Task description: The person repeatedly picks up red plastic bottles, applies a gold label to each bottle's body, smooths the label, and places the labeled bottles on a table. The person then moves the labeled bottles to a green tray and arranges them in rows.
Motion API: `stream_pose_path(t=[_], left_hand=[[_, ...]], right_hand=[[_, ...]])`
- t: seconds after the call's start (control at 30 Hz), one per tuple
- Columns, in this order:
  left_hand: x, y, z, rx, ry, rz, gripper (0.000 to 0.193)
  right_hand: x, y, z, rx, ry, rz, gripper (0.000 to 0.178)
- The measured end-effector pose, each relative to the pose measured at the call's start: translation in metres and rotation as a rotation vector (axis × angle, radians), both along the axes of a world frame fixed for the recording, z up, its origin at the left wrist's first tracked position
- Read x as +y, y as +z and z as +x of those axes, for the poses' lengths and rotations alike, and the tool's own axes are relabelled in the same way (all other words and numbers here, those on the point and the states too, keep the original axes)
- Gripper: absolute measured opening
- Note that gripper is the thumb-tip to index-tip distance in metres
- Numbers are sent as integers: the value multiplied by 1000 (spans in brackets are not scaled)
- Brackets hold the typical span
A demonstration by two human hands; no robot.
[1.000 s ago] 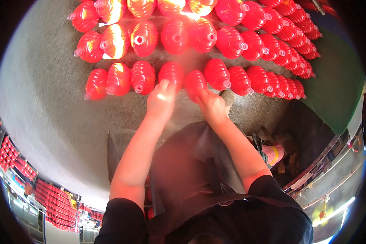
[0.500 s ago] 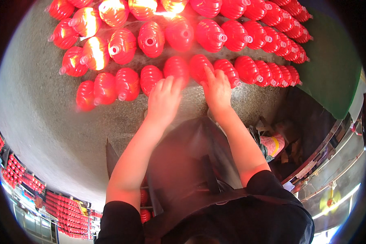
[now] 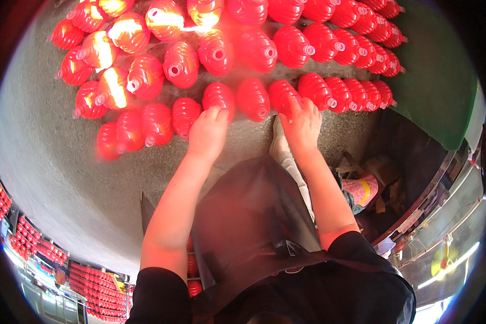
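Rows of red ribbed plastic bottles with short clear necks lie on their sides on the grey speckled floor. In the nearest row, my left hand (image 3: 208,134) has its fingers curled at the neck end of one red bottle (image 3: 219,96), hiding that end. A little to the right, my right hand (image 3: 303,125) grips another red bottle (image 3: 282,96) at its near end, fingers bent over it. Between the two hands, untouched, lies one more bottle (image 3: 252,100), its neck toward me. All of these bottles rest on the floor.
More bottle rows lie beyond, some glaring with light. A green sheet (image 3: 429,92) borders them at right. A dark apron (image 3: 248,205) covers my lap, with a shoe (image 3: 278,137) beside it. Pink cloth (image 3: 359,190) lies lower right; stacked red bottles (image 3: 97,286) stand far lower left.
My view has shifted, so the rows sit further left. My hands have spread apart; the right one has moved one bottle to the right. My shoe has come into view.
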State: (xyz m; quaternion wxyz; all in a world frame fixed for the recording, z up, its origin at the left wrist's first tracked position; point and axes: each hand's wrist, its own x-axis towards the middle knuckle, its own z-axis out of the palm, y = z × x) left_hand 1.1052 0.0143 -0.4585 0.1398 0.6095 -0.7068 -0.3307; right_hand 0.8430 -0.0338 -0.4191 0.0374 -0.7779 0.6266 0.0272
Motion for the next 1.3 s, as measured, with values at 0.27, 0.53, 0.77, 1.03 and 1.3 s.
stream_pose_path(t=[0.27, 0.53, 0.77, 1.03, 1.3], left_hand=[[-3, 5, -6, -6, 54, -2, 33], [1, 0, -12, -61, 131, -14, 36], [5, -4, -12, -51, 145, -49, 34], [2, -4, -9, -2, 114, -47, 31], [3, 6, -14, 34, 171, 10, 39]], right_hand=[[-6, -22, -37, -19, -208, 390, 45], [-16, -18, -41, -40, -310, 427, 48], [-20, 9, 15, -92, 77, 162, 50], [0, -27, 46, -88, -42, 561, 53], [18, -39, 35, -66, 30, 437, 53]])
